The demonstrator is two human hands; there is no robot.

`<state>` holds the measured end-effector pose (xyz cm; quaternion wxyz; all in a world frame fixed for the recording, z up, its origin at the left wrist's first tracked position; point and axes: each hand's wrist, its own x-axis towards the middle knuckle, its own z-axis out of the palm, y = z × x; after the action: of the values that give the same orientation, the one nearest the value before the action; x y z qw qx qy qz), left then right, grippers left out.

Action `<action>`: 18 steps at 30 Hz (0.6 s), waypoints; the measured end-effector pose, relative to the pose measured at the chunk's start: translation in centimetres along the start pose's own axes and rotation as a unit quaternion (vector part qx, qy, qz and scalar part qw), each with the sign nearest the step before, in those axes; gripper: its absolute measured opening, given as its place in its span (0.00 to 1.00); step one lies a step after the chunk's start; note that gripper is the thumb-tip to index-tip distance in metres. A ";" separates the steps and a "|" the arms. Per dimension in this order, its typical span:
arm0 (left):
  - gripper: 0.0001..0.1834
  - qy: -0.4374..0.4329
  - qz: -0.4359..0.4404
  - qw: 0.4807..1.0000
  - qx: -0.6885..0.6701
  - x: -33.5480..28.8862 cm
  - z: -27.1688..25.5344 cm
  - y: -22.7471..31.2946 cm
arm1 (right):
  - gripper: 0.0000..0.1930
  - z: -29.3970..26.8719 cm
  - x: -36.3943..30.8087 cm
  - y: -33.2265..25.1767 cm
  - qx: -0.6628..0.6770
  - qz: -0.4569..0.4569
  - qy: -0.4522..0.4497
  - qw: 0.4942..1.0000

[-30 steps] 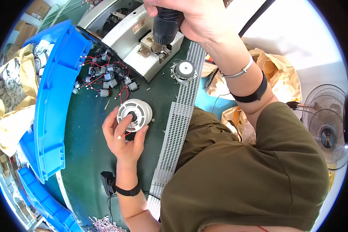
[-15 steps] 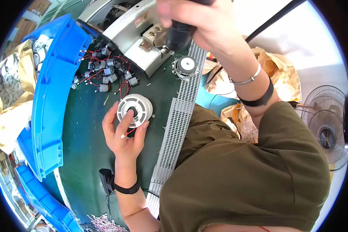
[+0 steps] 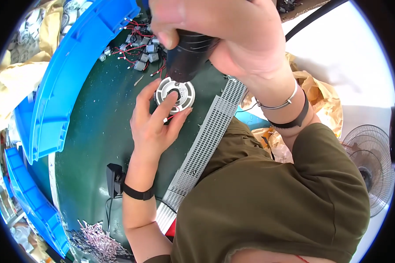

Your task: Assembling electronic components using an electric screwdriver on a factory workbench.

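Observation:
On the green tabletop sits a round white plastic housing [image 3: 190,94] with slots around its face. My left hand [image 3: 148,120] grips its rim between thumb and fingers, with one fingertip pressed on the dark centre. A short red wire with a white plug [image 3: 166,119] pokes out beside those fingers. Closed around a thick black electric screwdriver [image 3: 191,55], my right hand [image 3: 245,41] holds it upright over the housing. The lower end of the screwdriver overlaps the far edge of the housing; its bit is hidden, so contact cannot be told.
Small grey motors [image 3: 145,55] with red wires lie beyond the housing. A blue bin [image 3: 70,83] stands at the left. Perforated metal strip [image 3: 206,133] lines the table's near edge. A black device [image 3: 115,177] and a pile of pinkish wires [image 3: 96,240] lie nearer. A fan [image 3: 373,166] stands right.
My right hand has brought the screwdriver from the metal machine to above the white housing. My left hand keeps its grip on the housing. The whole view has shifted, and the machine is out of sight.

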<state>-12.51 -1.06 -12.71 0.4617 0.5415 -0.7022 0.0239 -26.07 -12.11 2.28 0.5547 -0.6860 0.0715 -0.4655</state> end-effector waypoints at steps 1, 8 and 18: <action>0.22 0.000 0.007 1.000 -0.005 0.3 0.1 0.2 | 0.07 -0.1 0.0 -0.6 -0.199 -0.047 -0.037 0.978; 0.22 0.006 -0.002 1.000 -0.005 -0.4 0.1 -0.3 | 0.06 0.2 -0.4 0.9 0.105 0.081 0.003 0.991; 0.23 0.000 -0.013 1.000 -0.019 -0.4 0.1 -0.2 | 0.05 -0.3 -0.7 1.0 -0.022 0.024 -0.046 0.998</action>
<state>-12.44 -0.93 -13.16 0.4724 0.5417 -0.6953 0.0044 -26.20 -12.27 1.05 0.5528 -0.7169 0.0724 -0.4185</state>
